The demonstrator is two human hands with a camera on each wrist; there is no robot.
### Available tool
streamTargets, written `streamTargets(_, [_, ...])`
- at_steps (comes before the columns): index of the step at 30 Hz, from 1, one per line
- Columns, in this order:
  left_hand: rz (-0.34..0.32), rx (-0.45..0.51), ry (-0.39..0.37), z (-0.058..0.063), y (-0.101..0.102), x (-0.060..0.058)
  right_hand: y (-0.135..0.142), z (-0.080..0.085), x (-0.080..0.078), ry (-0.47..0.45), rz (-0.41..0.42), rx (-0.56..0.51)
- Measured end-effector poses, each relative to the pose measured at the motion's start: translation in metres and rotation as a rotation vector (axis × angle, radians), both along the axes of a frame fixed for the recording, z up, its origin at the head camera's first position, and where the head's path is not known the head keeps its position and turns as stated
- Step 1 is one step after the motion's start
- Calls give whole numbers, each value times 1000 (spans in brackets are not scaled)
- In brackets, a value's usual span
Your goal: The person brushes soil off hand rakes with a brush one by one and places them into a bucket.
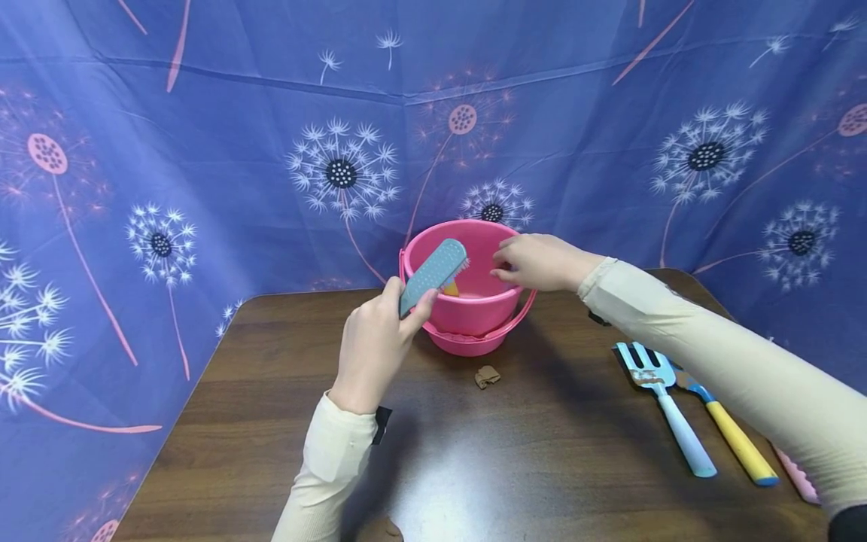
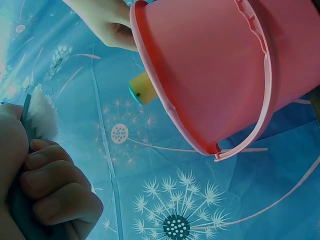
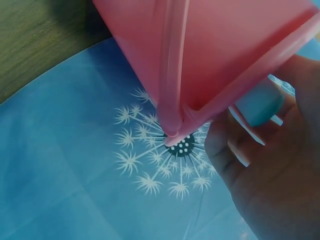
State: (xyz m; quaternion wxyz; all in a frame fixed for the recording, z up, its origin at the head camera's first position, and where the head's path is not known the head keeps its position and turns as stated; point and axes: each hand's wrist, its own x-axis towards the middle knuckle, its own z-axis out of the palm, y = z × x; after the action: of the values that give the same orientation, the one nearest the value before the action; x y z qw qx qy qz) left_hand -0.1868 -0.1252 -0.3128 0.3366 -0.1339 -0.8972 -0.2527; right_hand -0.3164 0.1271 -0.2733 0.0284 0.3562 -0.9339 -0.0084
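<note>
My left hand (image 1: 375, 339) grips a light blue scrub brush (image 1: 433, 272) by its handle, in front of the pink bucket's (image 1: 467, 342) left rim. Its white bristles (image 2: 42, 114) show in the left wrist view. My right hand (image 1: 538, 261) hangs over the bucket's right rim, fingers loosely bent above the opening; I see nothing pinched in them. In the right wrist view, a teal rounded thing (image 3: 260, 102) shows beyond those fingers, too partly hidden to name. A yellow handle (image 2: 142, 89) with a teal end sticks up out of the bucket; its lower part is hidden.
On the right of the wooden table (image 1: 271, 429) lie a blue toy fork (image 1: 667, 406) and a yellow-handled tool (image 1: 738, 440), with a pink piece (image 1: 798, 476) partly under my right sleeve. A brown crumb (image 1: 486, 376) lies before the bucket, another brown lump (image 1: 381, 530) at the near edge.
</note>
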Motion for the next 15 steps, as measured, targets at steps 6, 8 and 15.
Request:
streamTargets(6, [21,-48,-2,-2,0,0,13,1,21,150,21,-89])
streamTargets(8, [24,-61,4,-2,0,0,20,1,36,187,-12,-135])
streamTargets(15, [32,-79,28,-1,0,0,53,-21,101,243,-170,-200])
